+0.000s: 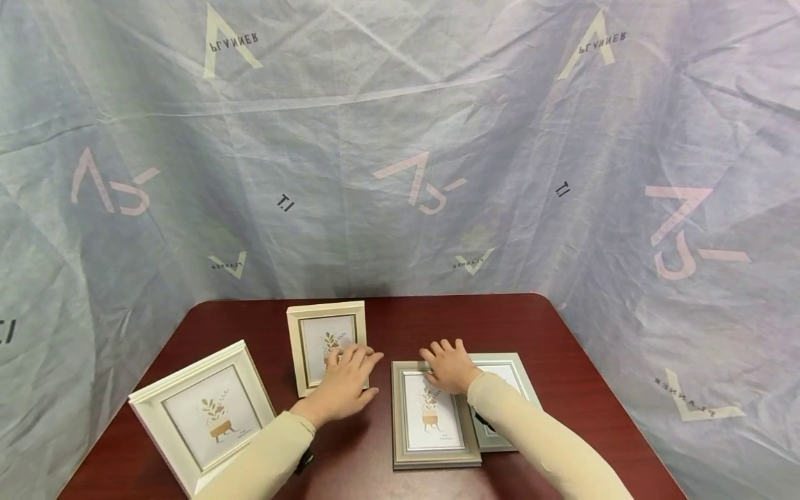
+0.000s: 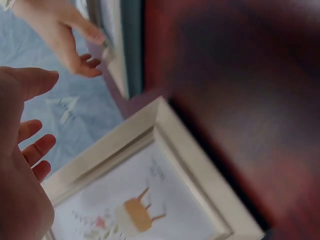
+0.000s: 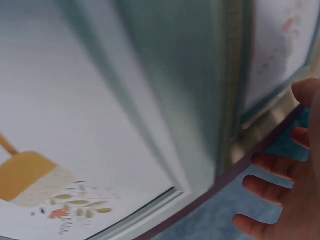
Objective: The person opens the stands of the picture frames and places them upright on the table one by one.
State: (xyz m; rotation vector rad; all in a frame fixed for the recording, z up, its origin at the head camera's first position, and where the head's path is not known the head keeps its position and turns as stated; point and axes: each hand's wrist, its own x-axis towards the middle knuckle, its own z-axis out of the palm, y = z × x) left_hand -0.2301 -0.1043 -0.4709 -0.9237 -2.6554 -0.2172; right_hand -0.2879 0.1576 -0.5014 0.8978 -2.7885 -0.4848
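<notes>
My left hand (image 1: 342,385), fingers loosely spread, is in front of a small cream picture frame (image 1: 328,310) that stands upright at the back. It overlaps that frame's lower right part in the head view; the left wrist view shows the palm beside a cream frame (image 2: 192,167). My right hand (image 1: 451,367) is over the upper right corner of a taupe picture frame (image 1: 398,417) that lies flat, its fingers apart and slightly bent. Under the taupe frame's right side lies a pale green-grey frame (image 1: 523,378), partly hidden by my right forearm.
A larger cream picture frame (image 1: 150,406) stands tilted at the left of the dark red table (image 1: 400,326), partly behind my left sleeve. Each frame has a potted-plant print. Grey printed cloth (image 1: 400,243) hangs around the table's back and sides.
</notes>
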